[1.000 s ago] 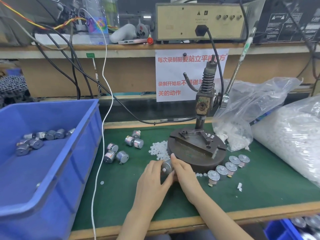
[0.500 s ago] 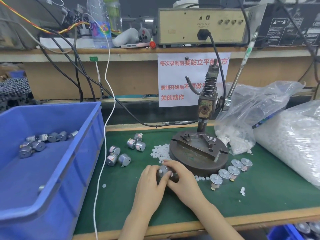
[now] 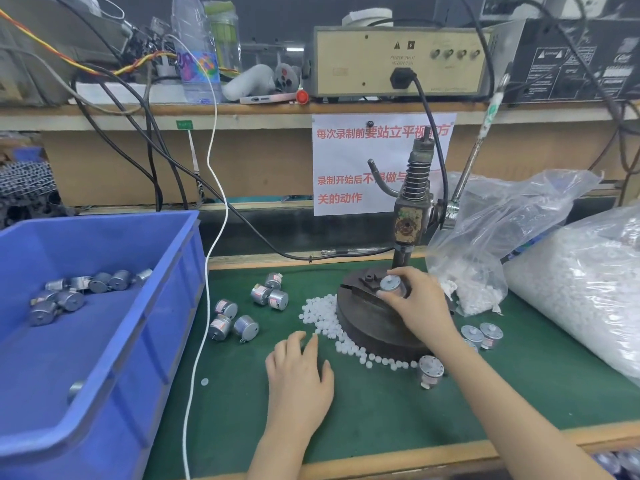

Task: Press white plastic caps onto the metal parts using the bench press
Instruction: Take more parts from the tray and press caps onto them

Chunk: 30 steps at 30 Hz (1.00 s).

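A motor [image 3: 390,285] is gripped by the right hand [image 3: 417,301] on the press base [image 3: 367,322] under the ram [image 3: 403,252], the left hand [image 3: 298,372] is rested relaxed and empty left of the base, and a cap could be crushed askew if the motor is seated tilted.

The white paper sheet [image 3: 349,157] hanging before me carries red characters: 每次录制前要站立平视, then 方 (my dark metal bench press [image 3: 411,216] hides what lies between), 录制开始后不, and 关的动作. The beige metal box [image 3: 349,64] above reads POWER INPUT beneath two warning triangles. The white labels on the black cabinet [image 3: 571,71] are too small for me to read.
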Each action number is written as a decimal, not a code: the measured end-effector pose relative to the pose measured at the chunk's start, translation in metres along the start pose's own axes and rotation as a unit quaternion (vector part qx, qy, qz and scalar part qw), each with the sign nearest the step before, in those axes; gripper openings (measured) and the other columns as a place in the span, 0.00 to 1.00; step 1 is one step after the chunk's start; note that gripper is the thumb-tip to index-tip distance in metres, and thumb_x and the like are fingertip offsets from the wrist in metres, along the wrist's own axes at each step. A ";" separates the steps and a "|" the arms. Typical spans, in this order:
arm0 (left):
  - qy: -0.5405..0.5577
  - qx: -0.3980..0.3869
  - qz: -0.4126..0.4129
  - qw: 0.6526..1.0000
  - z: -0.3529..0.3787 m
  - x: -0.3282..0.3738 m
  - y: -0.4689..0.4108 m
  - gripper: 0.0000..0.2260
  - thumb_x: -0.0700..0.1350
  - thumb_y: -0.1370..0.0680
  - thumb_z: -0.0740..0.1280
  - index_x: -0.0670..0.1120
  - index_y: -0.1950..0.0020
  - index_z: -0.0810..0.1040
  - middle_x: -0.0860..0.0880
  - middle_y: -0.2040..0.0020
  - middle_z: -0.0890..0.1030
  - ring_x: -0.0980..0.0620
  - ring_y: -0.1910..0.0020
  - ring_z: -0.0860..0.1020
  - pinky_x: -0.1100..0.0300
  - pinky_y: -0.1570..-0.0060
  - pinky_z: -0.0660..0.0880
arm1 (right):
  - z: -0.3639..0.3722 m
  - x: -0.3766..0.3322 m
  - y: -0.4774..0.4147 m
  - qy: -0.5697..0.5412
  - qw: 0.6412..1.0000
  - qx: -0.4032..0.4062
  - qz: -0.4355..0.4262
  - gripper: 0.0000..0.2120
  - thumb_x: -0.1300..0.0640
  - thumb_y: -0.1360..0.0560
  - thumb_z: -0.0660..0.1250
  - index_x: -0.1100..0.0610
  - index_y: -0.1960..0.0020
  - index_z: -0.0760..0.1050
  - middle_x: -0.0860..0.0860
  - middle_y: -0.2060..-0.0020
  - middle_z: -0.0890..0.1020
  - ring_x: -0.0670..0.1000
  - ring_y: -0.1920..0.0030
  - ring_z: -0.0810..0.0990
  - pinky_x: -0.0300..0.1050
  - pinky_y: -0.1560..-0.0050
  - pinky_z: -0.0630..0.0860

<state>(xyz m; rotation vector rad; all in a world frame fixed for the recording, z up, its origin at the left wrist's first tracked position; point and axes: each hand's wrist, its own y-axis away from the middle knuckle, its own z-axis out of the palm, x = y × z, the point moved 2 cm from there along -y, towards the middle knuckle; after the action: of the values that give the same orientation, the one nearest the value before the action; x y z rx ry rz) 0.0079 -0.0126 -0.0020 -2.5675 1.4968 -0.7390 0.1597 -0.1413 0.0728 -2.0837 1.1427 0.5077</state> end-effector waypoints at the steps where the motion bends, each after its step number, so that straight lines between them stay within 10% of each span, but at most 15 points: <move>1: -0.007 -0.005 0.003 1.000 0.001 0.001 0.000 0.22 0.53 0.21 0.54 0.51 0.28 0.62 0.53 0.30 0.61 0.52 0.32 0.58 0.58 0.34 0.52 | 0.000 0.005 -0.005 0.026 1.000 0.002 0.008 0.18 0.51 0.30 0.72 0.54 0.42 0.76 0.50 0.44 0.79 0.55 0.39 0.69 0.50 0.40 0.67; 6: 0.010 0.027 0.015 0.999 0.000 0.003 0.001 0.16 0.49 0.23 0.61 0.45 0.37 0.75 0.49 0.39 0.74 0.46 0.39 0.69 0.53 0.37 0.60 | 0.006 0.024 -0.017 0.077 0.996 0.012 0.050 0.19 0.45 0.31 0.72 0.52 0.44 0.77 0.53 0.38 0.72 0.57 0.36 0.64 0.51 0.37 0.60; 15: -0.011 0.022 -0.040 0.999 0.000 -0.003 -0.001 0.17 0.51 0.20 0.54 0.52 0.31 0.67 0.54 0.40 0.70 0.52 0.39 0.66 0.59 0.39 0.55 | 0.018 0.023 -0.021 0.126 0.990 0.038 0.042 0.28 0.43 0.26 0.65 0.57 0.32 0.67 0.56 0.37 0.72 0.57 0.35 0.67 0.54 0.36 0.63; 21: -0.008 0.037 -0.046 0.998 -0.001 -0.004 -0.003 0.11 0.50 0.20 0.56 0.53 0.42 0.75 0.54 0.47 0.72 0.52 0.45 0.68 0.60 0.46 0.54 | -0.014 0.015 -0.025 -0.240 0.963 0.101 0.073 0.32 0.62 0.25 0.59 0.54 0.24 0.52 0.51 0.29 0.63 0.46 0.46 0.72 0.45 0.45 0.68; 24: 0.004 0.033 -0.035 0.999 -0.002 -0.004 -0.001 0.09 0.49 0.20 0.57 0.53 0.44 0.76 0.54 0.48 0.72 0.52 0.45 0.68 0.60 0.46 0.55 | -0.039 -0.002 -0.042 -0.322 0.933 0.137 0.090 0.32 0.65 0.25 0.57 0.55 0.24 0.51 0.51 0.27 0.61 0.47 0.36 0.69 0.46 0.35 0.65; 30: 0.013 0.040 -0.015 0.999 -0.005 -0.004 -0.001 0.08 0.48 0.20 0.58 0.53 0.46 0.75 0.55 0.48 0.72 0.52 0.46 0.68 0.62 0.47 0.53 | -0.093 -0.037 -0.087 -0.436 0.883 0.140 0.104 0.24 0.65 0.27 0.56 0.55 0.32 0.62 0.47 0.49 0.74 0.44 0.51 0.73 0.39 0.58 0.71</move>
<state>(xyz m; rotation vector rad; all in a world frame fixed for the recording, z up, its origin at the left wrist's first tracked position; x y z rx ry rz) 0.0050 -0.0081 0.0013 -2.5357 1.4078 -0.8224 0.2145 -0.1563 0.1932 -1.2317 0.8101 1.1578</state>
